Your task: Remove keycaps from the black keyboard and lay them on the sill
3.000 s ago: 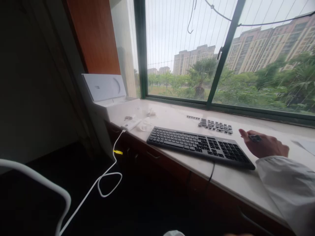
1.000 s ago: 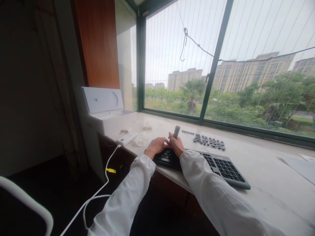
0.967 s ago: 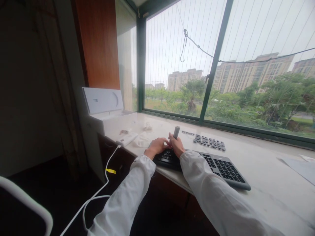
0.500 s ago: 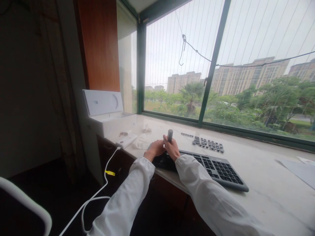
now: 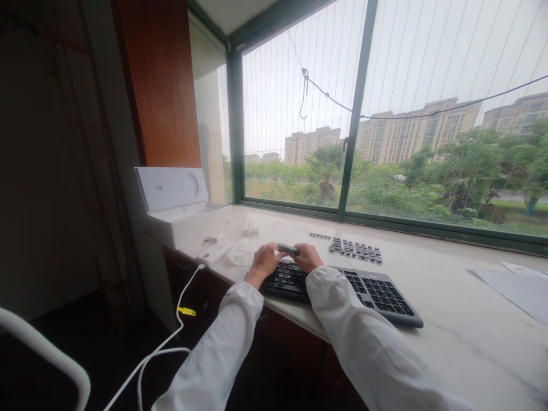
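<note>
Tipped down from the upright pose of half a second ago, the dark bar point(image 5: 288, 249) now lies close to level between the two hands, and more of the keyboard point(image 5: 394, 302) shows under them. Nearest, pale sleeves point(image 5: 359, 319) run up from the lower edge, beside a white tube point(image 5: 51, 351) and a white cable point(image 5: 148, 354). Beyond the cuffs, the keyboard rests along the counter's point(image 5: 462, 342) front edge; dark squares at its right end look like sockets without caps.

Above its left part, the grip is a fingertip grasp on the bar: the left hand point(image 5: 264, 262) has one end, the right hand point(image 5: 309, 258) the other. Whether either hand also touches the keys cannot be told.

The step in hand seems to be turning or working the bar with both hands. By judgement, the next move calls for a steady pinch at each end, clear of the keys.

Farther back, loose caps point(image 5: 358, 251) lie in rows behind the keyboard, an open white box point(image 5: 199, 228) stands to the left, and paper point(image 5: 511, 291) lies right. Last comes the green window frame point(image 5: 350, 160), with buildings point(image 5: 385, 137) outside.
</note>
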The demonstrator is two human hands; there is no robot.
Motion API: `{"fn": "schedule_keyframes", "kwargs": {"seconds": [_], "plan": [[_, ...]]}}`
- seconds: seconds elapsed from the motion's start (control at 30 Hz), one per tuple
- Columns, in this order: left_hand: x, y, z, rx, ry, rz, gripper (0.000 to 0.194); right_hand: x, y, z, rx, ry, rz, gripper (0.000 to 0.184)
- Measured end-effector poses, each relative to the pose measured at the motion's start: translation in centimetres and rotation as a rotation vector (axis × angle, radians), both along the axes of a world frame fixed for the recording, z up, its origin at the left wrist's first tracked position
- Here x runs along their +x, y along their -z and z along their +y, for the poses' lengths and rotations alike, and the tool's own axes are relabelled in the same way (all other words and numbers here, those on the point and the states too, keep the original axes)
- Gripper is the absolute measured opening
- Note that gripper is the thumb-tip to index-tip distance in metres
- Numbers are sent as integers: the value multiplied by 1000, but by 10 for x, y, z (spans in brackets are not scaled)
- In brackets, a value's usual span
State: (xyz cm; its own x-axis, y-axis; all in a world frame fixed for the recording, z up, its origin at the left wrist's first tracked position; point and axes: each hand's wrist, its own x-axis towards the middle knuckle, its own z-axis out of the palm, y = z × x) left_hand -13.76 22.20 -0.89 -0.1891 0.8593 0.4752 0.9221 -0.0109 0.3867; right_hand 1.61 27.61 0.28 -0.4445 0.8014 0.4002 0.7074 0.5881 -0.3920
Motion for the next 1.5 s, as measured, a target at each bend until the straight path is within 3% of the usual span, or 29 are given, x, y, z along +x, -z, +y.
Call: {"fn": "schedule_keyframes", "kwargs": {"seconds": [0.37,0.6,0.73,0.93,1.13,1.23,1.33,1.5], "plan": [[5,-5,-6,42,66,-9,30,-3,0,-1,-39,53,-4,31],[4,-4,-9,159,113,-37,21,8,-13,-14,-46,101,-17,23],[4,-3,-8,183,151,-49,15,45,-23,-15,3,190,-162,22],[4,-2,-8,212,203,-17,15,149,-36,0,36,398,-351,27],[7,-3,-12,194,210,23,22,242,-11,13,-43,645,-342,37],[7,-6,-10,130,170,43,19,261,2,17,-160,680,-312,37],[4,-14,0,69,145,88,15,264,4,19,-171,660,-301,38],[8,-33,46,-26,144,198,15,249,0,17,-126,635,-314,35]]}}
